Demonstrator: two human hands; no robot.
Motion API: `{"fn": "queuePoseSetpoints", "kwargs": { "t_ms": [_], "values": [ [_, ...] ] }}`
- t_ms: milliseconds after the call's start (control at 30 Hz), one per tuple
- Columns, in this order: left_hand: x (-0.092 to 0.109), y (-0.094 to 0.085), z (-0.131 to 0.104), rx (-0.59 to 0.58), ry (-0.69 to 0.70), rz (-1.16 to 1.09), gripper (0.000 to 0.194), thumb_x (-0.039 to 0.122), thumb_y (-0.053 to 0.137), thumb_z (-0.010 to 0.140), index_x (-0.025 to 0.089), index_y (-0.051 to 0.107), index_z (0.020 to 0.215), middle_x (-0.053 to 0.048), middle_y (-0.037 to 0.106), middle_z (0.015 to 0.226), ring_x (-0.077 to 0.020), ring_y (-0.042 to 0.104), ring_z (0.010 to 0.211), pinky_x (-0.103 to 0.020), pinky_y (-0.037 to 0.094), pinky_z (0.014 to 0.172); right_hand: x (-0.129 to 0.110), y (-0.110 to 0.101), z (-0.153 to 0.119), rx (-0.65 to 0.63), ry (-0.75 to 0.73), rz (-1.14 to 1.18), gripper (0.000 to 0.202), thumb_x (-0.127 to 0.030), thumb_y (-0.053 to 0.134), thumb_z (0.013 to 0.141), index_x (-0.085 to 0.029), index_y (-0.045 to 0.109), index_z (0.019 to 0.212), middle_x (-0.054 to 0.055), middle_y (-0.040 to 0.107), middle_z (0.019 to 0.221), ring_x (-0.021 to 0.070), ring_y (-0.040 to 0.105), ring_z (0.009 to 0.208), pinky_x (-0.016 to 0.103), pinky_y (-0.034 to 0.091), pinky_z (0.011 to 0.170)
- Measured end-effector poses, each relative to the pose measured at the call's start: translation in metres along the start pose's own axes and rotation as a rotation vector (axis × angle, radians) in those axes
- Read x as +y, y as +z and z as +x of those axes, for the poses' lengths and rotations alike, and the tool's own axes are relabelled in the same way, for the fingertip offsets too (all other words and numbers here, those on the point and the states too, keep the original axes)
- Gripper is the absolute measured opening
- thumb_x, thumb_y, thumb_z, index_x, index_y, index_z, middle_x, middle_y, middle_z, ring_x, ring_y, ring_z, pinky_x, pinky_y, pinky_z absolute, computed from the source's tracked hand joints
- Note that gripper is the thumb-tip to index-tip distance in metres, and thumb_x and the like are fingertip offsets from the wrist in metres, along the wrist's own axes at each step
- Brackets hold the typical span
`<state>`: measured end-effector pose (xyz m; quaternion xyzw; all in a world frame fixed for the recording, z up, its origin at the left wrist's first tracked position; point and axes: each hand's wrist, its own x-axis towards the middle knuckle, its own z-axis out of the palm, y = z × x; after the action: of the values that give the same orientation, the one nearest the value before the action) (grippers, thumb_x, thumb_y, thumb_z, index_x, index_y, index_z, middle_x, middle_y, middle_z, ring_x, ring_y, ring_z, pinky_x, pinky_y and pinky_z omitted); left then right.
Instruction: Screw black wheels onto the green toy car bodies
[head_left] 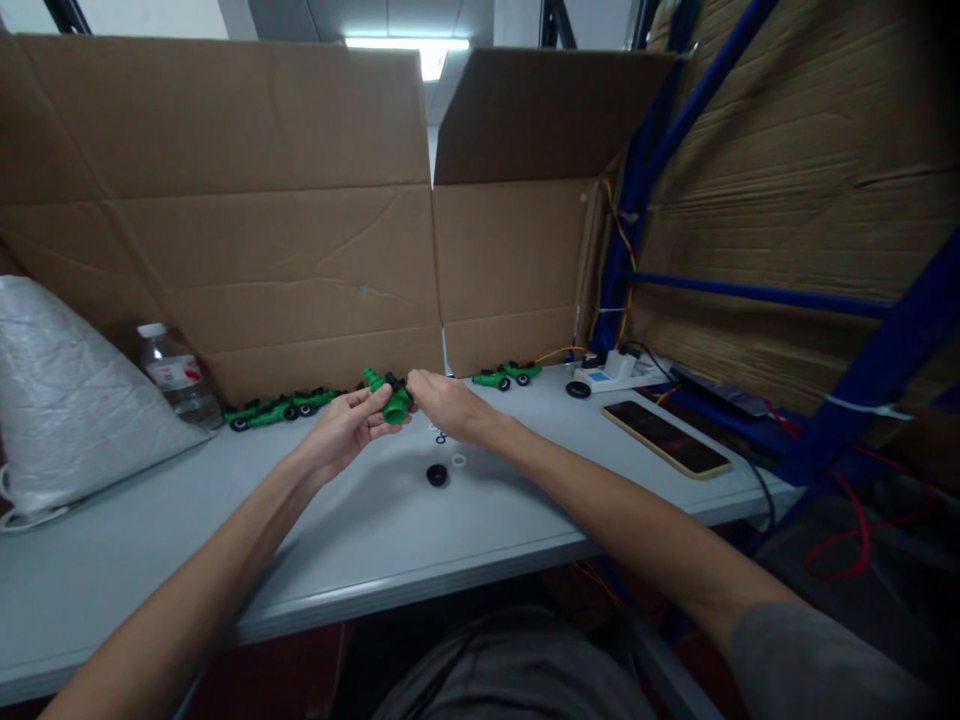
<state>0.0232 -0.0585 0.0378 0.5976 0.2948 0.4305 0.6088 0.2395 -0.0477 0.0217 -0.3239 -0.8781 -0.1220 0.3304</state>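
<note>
A green plastic hose fitting (397, 404) with a dark part at its upper right is held above the table. My left hand (346, 428) is closed on it from the left, thumb on top and fingers below. Against its right side, my right hand (450, 404) is closed in a pinch at the dark part; its fingertips are mostly hidden. Below the hands lie a black ring-shaped cap (437, 475), a white washer (458, 460) and a small black O-ring (441, 439).
Similar green fittings line the back, on the left (262, 413) and right (507, 376). A white sack (82, 400) and water bottle (180, 375) stand left. A phone (666, 438), power strip (619, 372) and black ring (577, 389) lie right. Cardboard (300, 250) walls the table (517, 510).
</note>
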Motion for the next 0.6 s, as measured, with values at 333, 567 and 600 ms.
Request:
{"fn": "queuePoseSetpoints", "kwargs": {
  "t_ms": [333, 567, 600],
  "values": [
    [-0.01, 0.014, -0.002, 0.119, 0.435, 0.437, 0.039, 0.037, 0.091, 0.076, 0.019, 0.058, 0.085, 0.001, 0.068, 0.074, -0.0164, 0.07, 0.07, -0.027, 0.057, 0.069, -0.003, 0.01, 0.001, 0.07, 0.368, 0.502, 0.024, -0.036, 0.033, 0.111, -0.025, 0.039, 0.09, -0.004, 0.046, 0.071, 0.014, 0.047, 0.061, 0.026, 0.031, 0.06],
    [-0.015, 0.013, -0.005, 0.077, 0.563, 0.763, 0.028, 0.038, 0.082, 0.085, 0.021, 0.062, 0.096, -0.007, 0.077, 0.107, -0.0253, 0.076, 0.099, -0.038, 0.06, 0.092, -0.001, 0.024, 0.003, 0.012, 0.568, 1.237, 0.031, -0.049, 0.043, 0.104, -0.024, 0.043, 0.087, -0.007, 0.035, 0.069, 0.0106, 0.036, 0.055, 0.022, 0.038, 0.05],
    [-0.014, 0.014, -0.006, 0.073, 0.575, 0.794, 0.028, 0.037, 0.081, 0.086, 0.021, 0.063, 0.099, -0.007, 0.077, 0.111, -0.0261, 0.076, 0.101, -0.039, 0.059, 0.095, -0.001, 0.024, 0.003, 0.015, 0.568, 1.263, 0.031, -0.051, 0.045, 0.103, -0.023, 0.044, 0.088, -0.007, 0.035, 0.069, 0.0106, 0.035, 0.056, 0.022, 0.039, 0.05]
  ]
}}
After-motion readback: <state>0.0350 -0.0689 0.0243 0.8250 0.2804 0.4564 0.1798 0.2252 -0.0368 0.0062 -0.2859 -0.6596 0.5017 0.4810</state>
